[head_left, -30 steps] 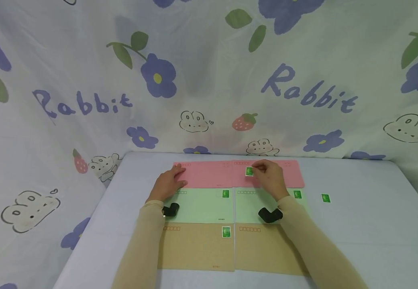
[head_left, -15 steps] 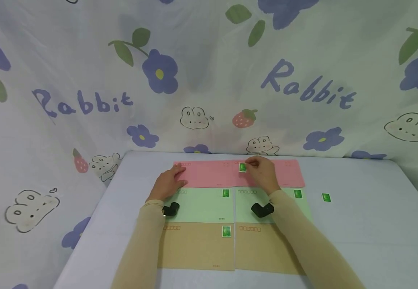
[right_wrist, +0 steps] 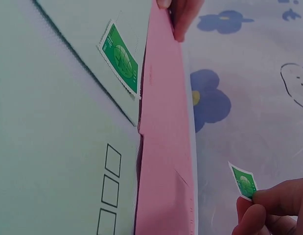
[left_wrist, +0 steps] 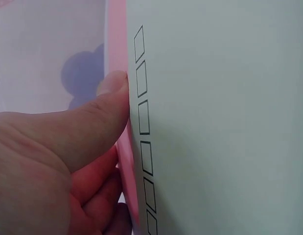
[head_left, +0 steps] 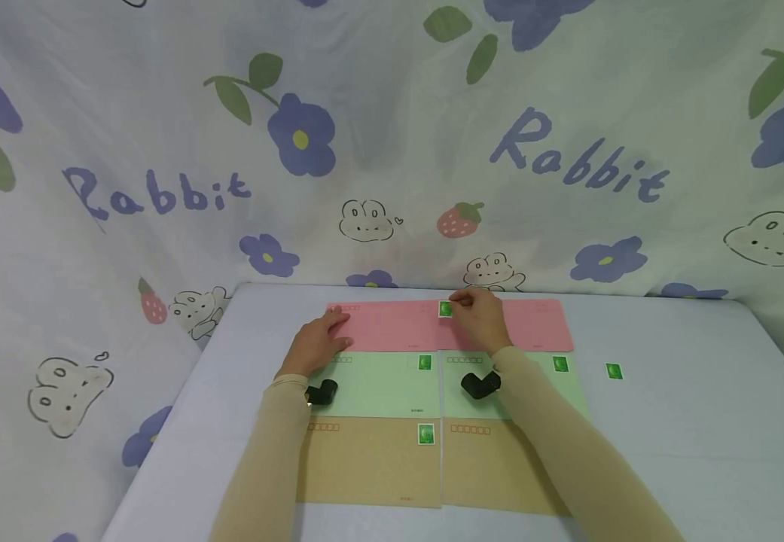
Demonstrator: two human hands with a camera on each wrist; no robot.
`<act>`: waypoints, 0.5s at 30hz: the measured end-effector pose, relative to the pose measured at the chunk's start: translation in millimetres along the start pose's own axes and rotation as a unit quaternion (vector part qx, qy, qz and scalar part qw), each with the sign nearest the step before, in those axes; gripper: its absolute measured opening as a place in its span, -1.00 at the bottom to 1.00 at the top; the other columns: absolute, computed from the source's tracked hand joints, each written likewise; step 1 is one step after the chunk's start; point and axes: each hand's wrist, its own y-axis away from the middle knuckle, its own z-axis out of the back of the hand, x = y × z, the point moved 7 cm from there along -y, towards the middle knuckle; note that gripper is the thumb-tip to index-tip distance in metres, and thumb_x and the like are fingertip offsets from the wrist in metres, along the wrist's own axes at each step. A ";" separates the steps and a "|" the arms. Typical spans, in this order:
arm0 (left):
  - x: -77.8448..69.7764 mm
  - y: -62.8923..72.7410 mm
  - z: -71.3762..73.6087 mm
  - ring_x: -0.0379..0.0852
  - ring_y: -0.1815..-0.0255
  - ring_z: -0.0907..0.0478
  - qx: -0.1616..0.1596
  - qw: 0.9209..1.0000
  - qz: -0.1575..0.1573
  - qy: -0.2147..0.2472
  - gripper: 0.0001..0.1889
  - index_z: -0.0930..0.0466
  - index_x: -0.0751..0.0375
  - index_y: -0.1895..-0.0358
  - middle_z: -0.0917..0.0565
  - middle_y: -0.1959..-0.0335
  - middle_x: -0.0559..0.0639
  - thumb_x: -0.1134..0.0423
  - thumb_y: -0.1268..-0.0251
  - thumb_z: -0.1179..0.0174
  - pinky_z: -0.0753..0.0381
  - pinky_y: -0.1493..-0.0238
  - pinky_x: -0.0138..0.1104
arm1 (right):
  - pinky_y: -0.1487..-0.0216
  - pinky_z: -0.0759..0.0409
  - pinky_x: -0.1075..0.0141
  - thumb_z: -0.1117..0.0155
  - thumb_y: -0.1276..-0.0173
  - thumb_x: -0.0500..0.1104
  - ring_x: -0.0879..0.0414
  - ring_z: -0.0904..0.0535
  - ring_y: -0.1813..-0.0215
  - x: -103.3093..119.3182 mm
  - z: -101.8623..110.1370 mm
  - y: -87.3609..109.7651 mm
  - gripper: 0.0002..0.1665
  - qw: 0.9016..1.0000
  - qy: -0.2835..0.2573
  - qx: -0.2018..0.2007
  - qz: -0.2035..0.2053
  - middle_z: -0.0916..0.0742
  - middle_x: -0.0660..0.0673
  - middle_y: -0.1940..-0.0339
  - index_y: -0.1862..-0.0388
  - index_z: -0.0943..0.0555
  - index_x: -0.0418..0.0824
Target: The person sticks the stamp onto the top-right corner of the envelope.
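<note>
My right hand (head_left: 481, 320) pinches a green postage stamp (head_left: 445, 309) with a white edge between thumb and fingertips. In the head view the stamp overlaps the place where the left pink envelope (head_left: 385, 327) meets the right pink envelope (head_left: 537, 327). The right wrist view shows the pinched stamp (right_wrist: 245, 183) tilted, its face visible. My left hand (head_left: 310, 345) rests on the left end of the left pink envelope, fingers spread, covering part of its postcode boxes. In the left wrist view the thumb of that hand (left_wrist: 48, 152) lies along the pink edge.
Two green envelopes (head_left: 378, 395) lie in front of the pink ones, each with a stamp (head_left: 425, 362) at its top right. Nearer are two brown envelopes (head_left: 364, 474); the left one bears a stamp (head_left: 426, 434). One loose stamp (head_left: 614, 371) lies on the white table at right.
My right hand has moved left and slightly away with the stamp, from over the right pink envelope to the join of the two. My left hand has stayed in place.
</note>
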 end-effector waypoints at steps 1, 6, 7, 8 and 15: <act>-0.3 -0.5 -0.1 0.30 -0.53 -0.15 0.000 1.000 0.001 0.000 -0.38 -0.36 0.15 -0.49 -0.15 -0.59 0.11 0.15 -0.41 -0.27 -0.17 -0.49 0.12 | 0.16 -0.62 0.18 -0.24 -0.42 -0.21 -0.03 -0.64 0.16 -0.3 -1.0 -1.7 -0.78 1.000 -0.001 0.001 -0.002 -0.74 -0.19 0.17 0.05 -0.70 -0.28; -1.5 -1.6 0.2 0.29 -0.54 -0.14 -0.003 1.000 0.003 0.001 -0.38 -0.35 0.15 -0.49 -0.14 -0.59 0.10 0.15 -0.42 -0.27 -0.17 -0.50 0.13 | 0.19 -0.60 0.20 -0.25 -0.39 -0.22 -0.03 -0.64 0.21 -1.4 -4.1 -11.1 -0.78 1.000 -0.002 0.005 -0.001 -0.75 -0.19 0.23 0.08 -0.71 -0.29; -1.8 -2.1 0.3 0.30 -0.54 -0.14 -0.004 1.000 0.003 0.001 -0.38 -0.35 0.16 -0.49 -0.14 -0.59 0.11 0.16 -0.42 -0.27 -0.17 -0.49 0.13 | 0.19 -0.60 0.20 -0.25 -0.39 -0.22 -0.03 -0.64 0.22 -1.4 -4.8 -13.1 -0.79 1.000 -0.003 0.006 0.000 -0.75 -0.19 0.23 0.09 -0.71 -0.29; -2.3 -2.6 0.4 0.30 -0.54 -0.14 -0.004 1.000 0.002 0.000 -0.38 -0.35 0.16 -0.49 -0.14 -0.59 0.11 0.16 -0.42 -0.26 -0.17 -0.49 0.13 | 0.19 -0.60 0.20 -0.25 -0.39 -0.22 -0.03 -0.64 0.22 -1.5 -5.7 -15.2 -0.79 1.000 -0.004 0.008 0.002 -0.75 -0.20 0.24 0.10 -0.71 -0.30; -3.4 -4.3 0.0 0.30 -0.54 -0.13 -0.008 1.000 0.009 0.004 -0.38 -0.35 0.17 -0.49 -0.13 -0.59 0.12 0.16 -0.42 -0.26 -0.16 -0.50 0.13 | 0.17 -0.61 0.19 -0.26 -0.38 -0.24 -0.03 -0.65 0.22 -4.0 -14.8 -27.4 -0.80 1.000 -0.010 0.022 0.006 -0.76 -0.20 0.23 0.11 -0.71 -0.30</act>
